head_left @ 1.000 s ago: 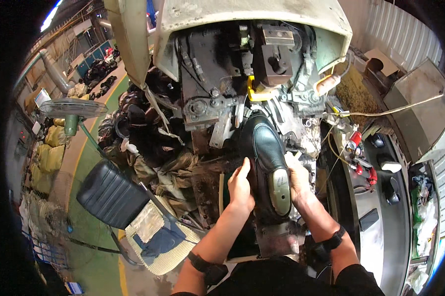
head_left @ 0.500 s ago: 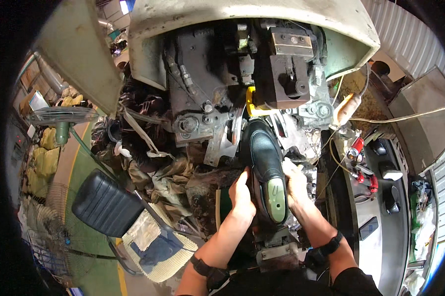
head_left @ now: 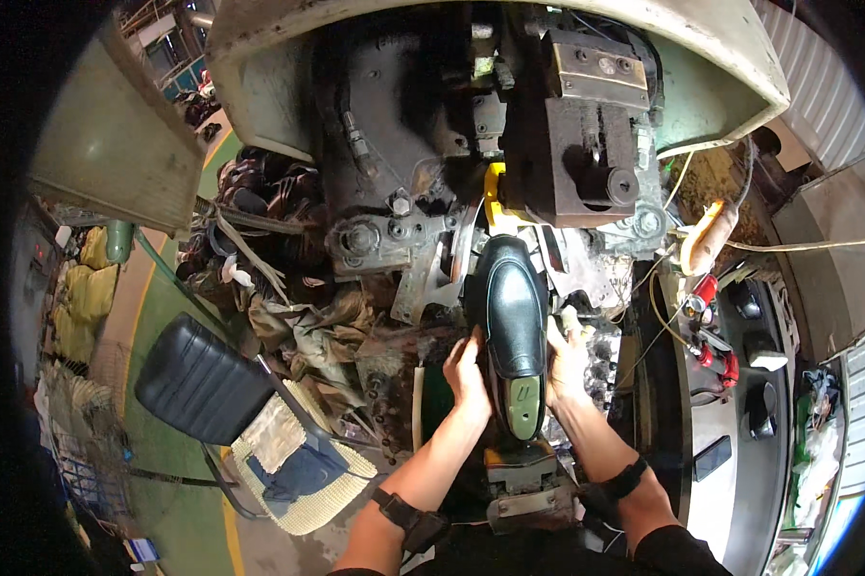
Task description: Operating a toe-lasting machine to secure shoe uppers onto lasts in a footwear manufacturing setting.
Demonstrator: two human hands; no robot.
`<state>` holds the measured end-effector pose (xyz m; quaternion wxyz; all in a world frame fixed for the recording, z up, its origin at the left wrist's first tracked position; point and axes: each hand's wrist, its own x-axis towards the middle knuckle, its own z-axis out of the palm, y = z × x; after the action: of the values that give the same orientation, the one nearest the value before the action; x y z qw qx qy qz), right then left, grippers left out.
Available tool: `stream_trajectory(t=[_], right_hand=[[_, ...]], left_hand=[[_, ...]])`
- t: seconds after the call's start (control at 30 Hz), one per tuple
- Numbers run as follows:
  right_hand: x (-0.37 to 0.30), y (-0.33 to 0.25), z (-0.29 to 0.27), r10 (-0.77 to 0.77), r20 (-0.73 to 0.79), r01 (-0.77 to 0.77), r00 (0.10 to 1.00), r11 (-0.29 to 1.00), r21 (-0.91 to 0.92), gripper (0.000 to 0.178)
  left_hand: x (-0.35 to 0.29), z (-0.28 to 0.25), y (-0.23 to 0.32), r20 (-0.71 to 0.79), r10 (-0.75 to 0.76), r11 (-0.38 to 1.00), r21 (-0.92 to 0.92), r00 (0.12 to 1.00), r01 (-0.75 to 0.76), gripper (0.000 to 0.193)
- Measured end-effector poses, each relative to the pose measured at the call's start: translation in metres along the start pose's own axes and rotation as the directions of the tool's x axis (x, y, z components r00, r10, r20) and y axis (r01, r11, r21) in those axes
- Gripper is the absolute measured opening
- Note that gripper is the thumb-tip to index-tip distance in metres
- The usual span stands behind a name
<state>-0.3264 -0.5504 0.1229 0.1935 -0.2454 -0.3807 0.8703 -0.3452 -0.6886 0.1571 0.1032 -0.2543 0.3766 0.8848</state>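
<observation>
A black leather shoe (head_left: pixel 514 317) on a green shoe last (head_left: pixel 524 408) lies lengthwise before me, toe pointing away. My left hand (head_left: pixel 465 374) grips its left side, with some fingers hidden under the edge. Along the opposite side my right hand (head_left: pixel 568 360) holds the shoe, its fingers reaching forward and partly hidden. The toe sits between metal plates of a dark, greasy machine (head_left: pixel 384 144), just below a yellow part (head_left: pixel 497 200). Under the heel end is a metal support (head_left: pixel 521 470).
A black-backed chair (head_left: pixel 190 379) with a woven seat stands at the left. On the right, a bench (head_left: pixel 715 499) carries a phone (head_left: pixel 711 459), red-handled tools (head_left: pixel 718 363) and dark shoe-like pieces (head_left: pixel 760 398). A large pale machine cover (head_left: pixel 720 58) overhangs the work area.
The shoe now lies straighter in line with the machine, and its heel end has swung slightly left. Both hands have stayed on its sides. The whole view has shifted a little.
</observation>
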Motion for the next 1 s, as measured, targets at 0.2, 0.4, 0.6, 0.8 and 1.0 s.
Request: stream_trajectory(t=[0.2,0.4,0.6,0.8,1.0], right_hand=[[0.000,-0.002,0.005,0.029,0.001,-0.029,1.000,0.987,0.155,0.093],[-0.008,-0.013,0.012,0.094,-0.017,-0.090,0.995,0.983,0.160,0.088],[-0.015,-0.046,-0.036,0.089,0.118,-0.069,0.989,0.985,-0.158,0.040],[0.017,-0.059,-0.177,-0.161,-0.174,-0.014,0.971,0.694,-0.720,0.088],[0.049,-0.027,-0.245,-0.049,-0.149,-0.072,0.988,0.699,-0.711,0.106]], left_hand=[[0.010,-0.004,-0.007,-0.012,0.065,0.996,0.059,0.998,-0.064,0.023],[0.008,-0.001,-0.003,0.045,-0.115,0.990,-0.081,0.992,0.119,0.034],[0.010,-0.038,0.022,0.173,0.095,0.980,0.157,0.980,-0.123,0.028],[-0.004,-0.134,0.043,0.665,0.507,-0.133,0.689,0.548,-0.713,0.019],[-0.016,-0.183,-0.014,0.458,-0.505,-0.780,0.122,0.732,-0.614,0.043]])
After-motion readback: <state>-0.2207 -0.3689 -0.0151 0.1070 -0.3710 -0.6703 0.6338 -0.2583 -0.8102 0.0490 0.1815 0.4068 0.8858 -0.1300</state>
